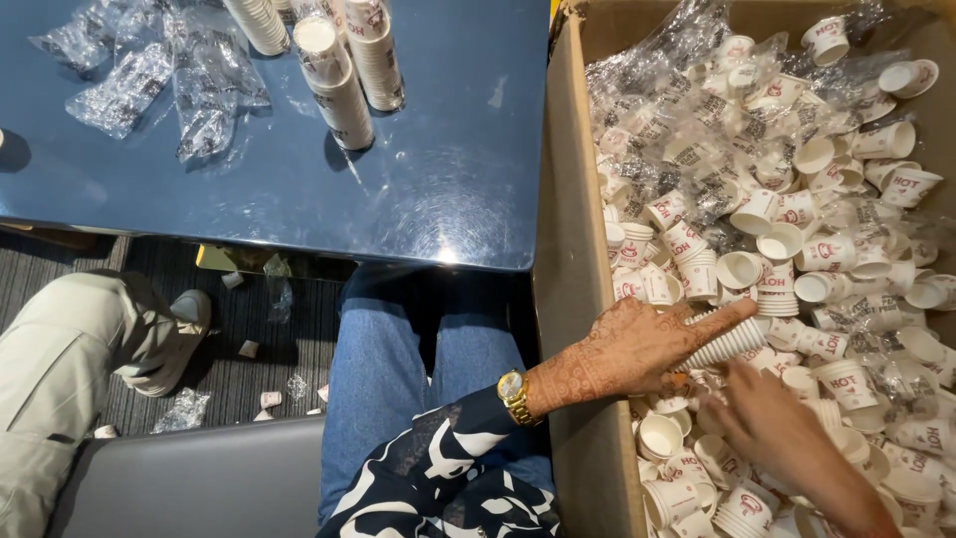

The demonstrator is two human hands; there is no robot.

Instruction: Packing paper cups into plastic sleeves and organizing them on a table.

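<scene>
A large cardboard box [566,299] at my right is filled with several small white paper cups [787,239] with red print, loose or in torn clear wrappers. My left hand [637,349], with henna patterns and a gold wristwatch [516,397], reaches over the box wall and grips a short stack of nested cups [729,344] lying on its side. My right hand [777,423] hovers just below that stack, fingers spread over the loose cups and touching them, holding nothing that I can see.
A shiny blue table [299,189] lies ahead with tall stacks of cups [339,80] and crumpled clear wrappers [149,80]. Another person's beige trouser leg and shoe [80,349] stand at the left. Scattered cups and scraps [269,399] litter the dark floor.
</scene>
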